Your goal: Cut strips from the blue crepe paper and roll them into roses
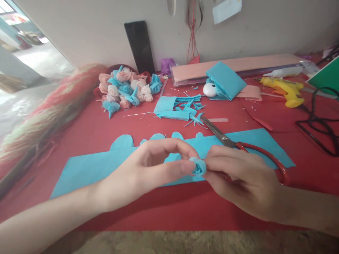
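Between my two hands is a small blue crepe-paper flower [198, 167], its rolled petals facing up toward me. My left hand [156, 162] pinches its left edge between thumb and fingertips. From the other side my right hand [238, 173] grips it with closed fingers, which hide its base. Beneath my hands lies a long strip of blue crepe paper [90, 169], with rounded cut petals [122, 142] along its far edge. Scissors [230, 140] with red handles rest across the strip, partly behind my right hand, blades pointing away to the left.
Behind lie a pile of pink, white and blue paper flowers [127, 88], cut blue scraps [169, 106] and a folded blue paper packet [227, 83]. A yellow glue gun [286, 90] with a black cord [312, 123] is at right. A feathery broom [53, 106] lies left. A black phone [140, 46] leans on the wall.
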The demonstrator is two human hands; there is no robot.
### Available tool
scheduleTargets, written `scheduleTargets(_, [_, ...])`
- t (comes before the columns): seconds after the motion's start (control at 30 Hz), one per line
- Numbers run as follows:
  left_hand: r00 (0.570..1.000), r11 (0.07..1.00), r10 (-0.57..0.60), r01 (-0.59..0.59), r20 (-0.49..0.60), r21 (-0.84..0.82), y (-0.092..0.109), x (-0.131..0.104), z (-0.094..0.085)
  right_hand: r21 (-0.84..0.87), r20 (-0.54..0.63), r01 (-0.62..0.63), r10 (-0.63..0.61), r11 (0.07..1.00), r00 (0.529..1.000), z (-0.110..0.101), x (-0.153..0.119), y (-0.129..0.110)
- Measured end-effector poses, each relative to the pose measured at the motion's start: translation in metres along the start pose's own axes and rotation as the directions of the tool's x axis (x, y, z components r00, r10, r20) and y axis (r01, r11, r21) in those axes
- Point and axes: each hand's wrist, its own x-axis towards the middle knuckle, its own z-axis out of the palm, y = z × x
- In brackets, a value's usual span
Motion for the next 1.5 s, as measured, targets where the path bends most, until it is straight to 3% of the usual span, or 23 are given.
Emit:
scheduleTargets(0.17, [0.998,0.994,0.069,-0.07,-0.009,-0.082,-0.003,-0.001,-0.001,-0.026,-0.056,-0.045,0.043,0.999,0.997,0.0,-0.001,0.0])
scheduleTargets(0.4, [0.994,0.986,0.095,-0.101,-0.056,-0.132,-0.009,0.005,0.0,0.183,-0.122,-0.273,0.297,0.945,0.947,0.002,0.003,0.0])
scheduleTargets(0.53, [0.991,0.99,0.112,-0.118,-0.073,-0.082,-0.013,0.008,0.001,0.401,0.017,-0.367,0.393,0.839,0.919,0.002,0.004,0.001])
scheduleTargets(0.73, [0.997,0.993,0.059,-0.064,-0.057,-0.098,-0.014,0.005,0.002,0.699,0.347,-0.48,0.336,0.53,0.876,0.003,0.006,0.004])
scheduleTargets(0.87, [0.999,0.98,0.035,-0.036,-0.008,-0.194,-0.017,0.003,0.003,0.709,0.445,-0.51,0.252,0.487,0.859,0.001,0.008,0.007])
scheduleTargets(1.2, [0.994,0.977,0.072,-0.055,0.076,-0.208,-0.02,0.001,0.004,0.735,0.513,-0.552,0.21,0.393,0.832,0.004,0.006,0.009])
scheduleTargets(1.5, [0.985,0.974,0.165,-0.154,0.051,-0.166,-0.026,0.001,0.003,0.779,0.481,-0.541,0.253,0.315,0.84,0.007,0.003,0.003])
